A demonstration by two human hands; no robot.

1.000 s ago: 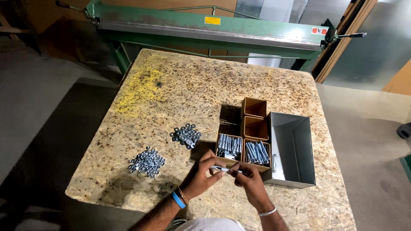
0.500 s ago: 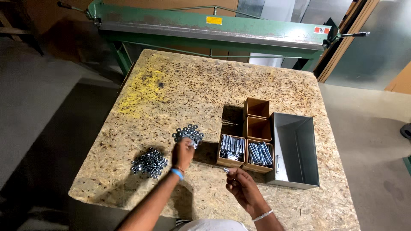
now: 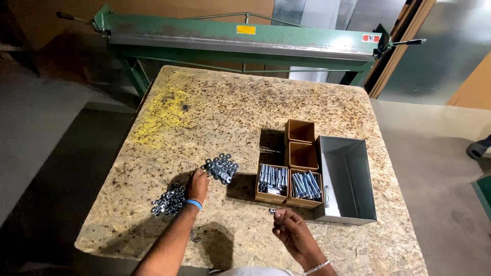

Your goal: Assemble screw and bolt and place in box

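My left hand (image 3: 197,185), with a blue wristband, reaches out to the near edge of a pile of silver washers (image 3: 221,167), fingertips touching it. A second pile, of silver nuts (image 3: 168,201), lies just left of that wrist. My right hand (image 3: 289,227) hovers near the table's front edge, pinching a small silver bolt (image 3: 272,210) between thumb and fingers. Right in front of it stand two open cardboard boxes full of bolts (image 3: 271,180) (image 3: 306,185).
Two empty cardboard boxes (image 3: 299,132) (image 3: 303,155) stand behind the full ones. An empty grey metal bin (image 3: 346,179) sits to their right. All rest on a chipboard table (image 3: 215,112) with a yellow stain. A green sheet-metal brake (image 3: 240,43) stands behind it.
My hands were together at the front, working a bolt. The left hand has since reached out left to the washer pile; the right hand stayed near the front with the bolt.
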